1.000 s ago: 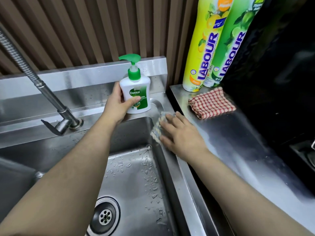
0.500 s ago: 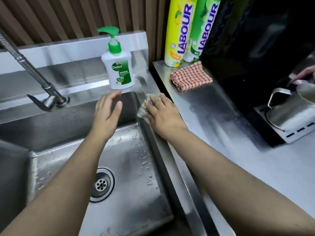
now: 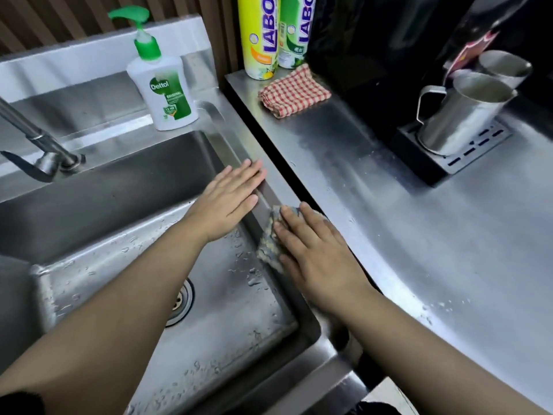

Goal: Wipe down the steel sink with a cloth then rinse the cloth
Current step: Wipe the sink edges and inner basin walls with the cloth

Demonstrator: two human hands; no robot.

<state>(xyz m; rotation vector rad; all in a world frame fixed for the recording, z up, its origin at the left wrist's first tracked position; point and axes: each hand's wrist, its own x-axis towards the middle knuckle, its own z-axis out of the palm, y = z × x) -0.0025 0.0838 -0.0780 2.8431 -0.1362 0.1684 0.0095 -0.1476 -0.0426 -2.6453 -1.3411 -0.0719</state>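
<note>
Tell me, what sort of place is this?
Probably a kitchen, perhaps a commercial or drinks-prep one. It has a deep steel sink set beside a steel counter, two Labour bottles that look like washing-up liquid, and steel jugs on a drip tray.

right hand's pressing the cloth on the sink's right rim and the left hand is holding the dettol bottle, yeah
Not quite. In the head view the left hand holds nothing: its fingers lie straight beside the sink's right rim, while the Dettol bottle stands untouched on the back ledge. The right hand does press the cloth on that rim.
</note>
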